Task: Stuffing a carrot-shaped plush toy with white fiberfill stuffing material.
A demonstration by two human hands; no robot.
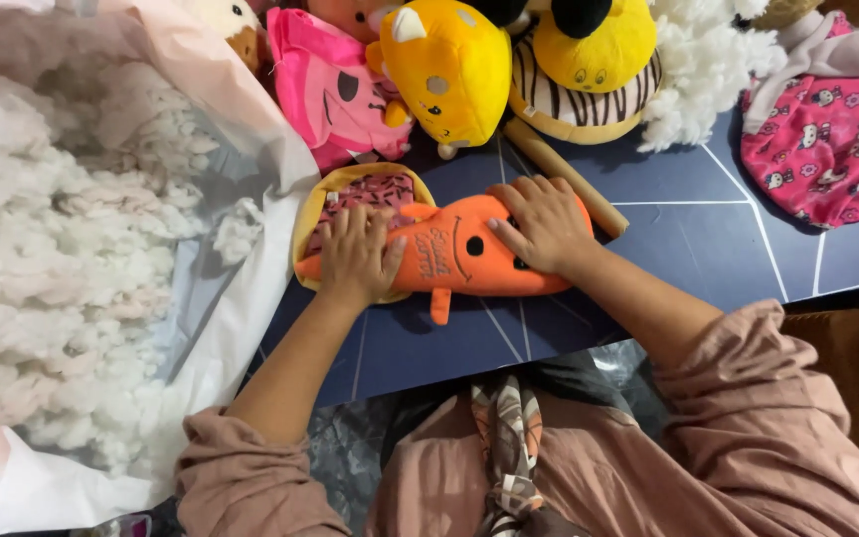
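- Both hands flat on the orange carrot plush (454, 261), fingers spread, pressing rather than clasping: left hand (355, 256) on its leaf-end side, right hand (546, 224) over its face end, neither grip closed around anything.
- Lying lengthwise on the dark blue desk (688, 249), the carrot plush, directly in front of the body, probably pinned this way to flatten and even out its filling.
- Under the left end of the carrot plush, partly covered by the left hand: a flat round doughnut-patterned cover (350, 199) with a yellow rim, apparently unstuffed.
- Just beyond the carrot plush, touching or nearly so near the right hand: a wooden stick (567, 177), lying slanted, likely kept close for pushing filling in.
- Further beyond the carrot plush: a row of finished soft toys, among them a yellow cube-shaped plush (446, 68) and a pink plush (330, 89).
- Left of the carrot plush: a large open bag of white stuffing fibre (62, 249), within easy reach of the left hand.
- Beyond and to the right of the carrot plush: pink printed fabric (832, 144).
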